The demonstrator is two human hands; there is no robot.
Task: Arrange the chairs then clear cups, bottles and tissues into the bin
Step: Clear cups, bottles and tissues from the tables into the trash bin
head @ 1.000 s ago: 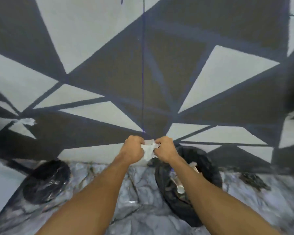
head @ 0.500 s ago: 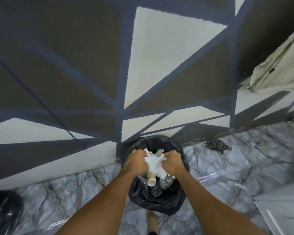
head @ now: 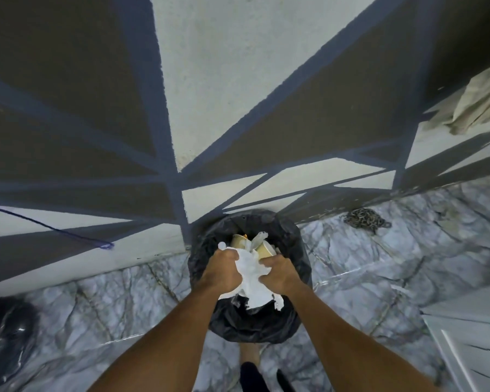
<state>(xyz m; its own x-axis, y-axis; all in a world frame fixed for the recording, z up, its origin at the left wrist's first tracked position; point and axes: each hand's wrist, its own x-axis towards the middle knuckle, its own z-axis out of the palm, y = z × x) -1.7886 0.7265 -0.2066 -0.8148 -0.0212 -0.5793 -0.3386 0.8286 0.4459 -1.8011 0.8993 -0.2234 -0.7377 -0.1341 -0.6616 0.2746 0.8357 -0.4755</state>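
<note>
Currently, a wad of white tissues [head: 251,274] is gripped from both sides at frame centre. The left hand [head: 223,273] is curled round its left edge, and the right hand [head: 282,274] is curled round its right edge. The wad is held directly over the mouth of the black-lined bin [head: 293,236], with its ragged lower ends hanging into the opening.

Two tan paper cups are seen inside the bin just above the hands, one cup [head: 239,241] on the left and a second, tilted cup [head: 266,250] on the right. A pale crumpled item between them cannot be identified.

The bin is set on the marble floor [head: 379,264], against the base of the wall [head: 210,80], which is painted in grey and dark triangles.

A blue string [head: 54,229] is seen running down the wall at mid left. A small chain pile [head: 364,220] lies on the floor right of the bin. A second black bag [head: 3,335] is seen at lower left, and a beige cloth [head: 478,106] at upper right. A bare foot [head: 249,353] is visible below the bin.
</note>
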